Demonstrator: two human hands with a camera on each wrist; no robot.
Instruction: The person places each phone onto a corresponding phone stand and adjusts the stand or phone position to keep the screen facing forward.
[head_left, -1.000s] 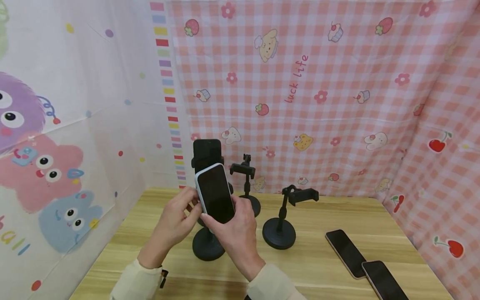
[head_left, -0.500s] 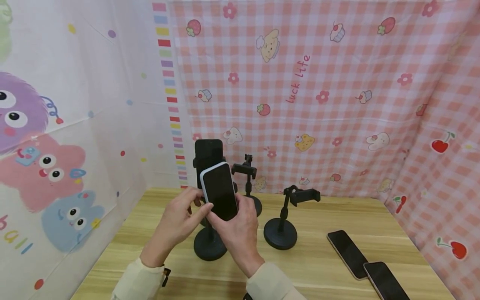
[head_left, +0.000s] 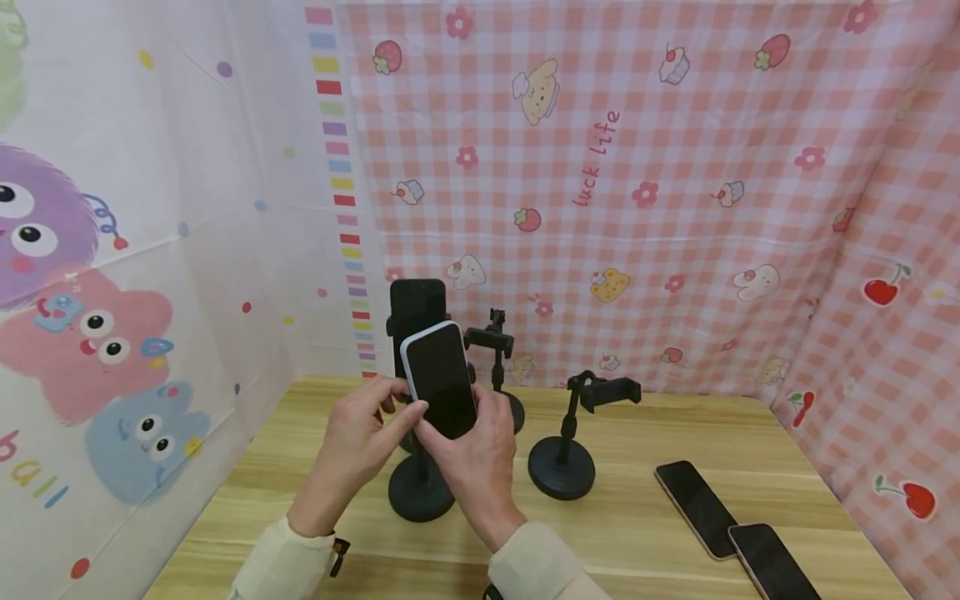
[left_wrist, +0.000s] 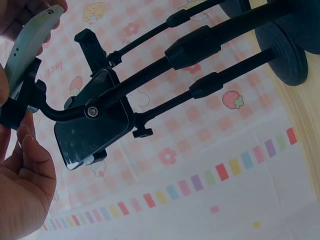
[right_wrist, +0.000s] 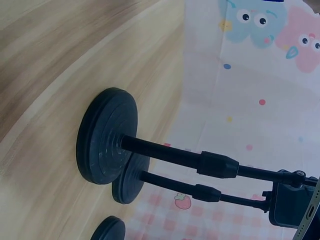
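Observation:
A smartphone [head_left: 442, 379] with a pale blue edge, screen facing me, leans at the front phone stand. My right hand [head_left: 476, 458] grips its lower right part, thumb across the bottom. At its lower left, my left hand [head_left: 360, 433] has curled fingers, with the thumb by the lower corner. In the left wrist view, the left fingers [left_wrist: 32, 150] pinch the end of the stand's black clamp [left_wrist: 20, 100], and the phone [left_wrist: 32, 42] lies against that clamp. The stand's round base [head_left: 422, 490] rests on the table. How fully the clamp encloses the phone is hidden.
Behind, another stand bears a dark phone [head_left: 417, 302]. Two stands with bare clamps, one at the back [head_left: 489, 340] and one at right [head_left: 561, 467], stand nearby. Two phones, one [head_left: 696, 508] overlapped by another [head_left: 772, 562], lie at right. Patterned cloths [head_left: 675, 208] enclose the wooden table.
The phone has shifted slightly up and to the right, together with both hands' fingers. My left thumb has come up onto its lower left corner. The stands stay put.

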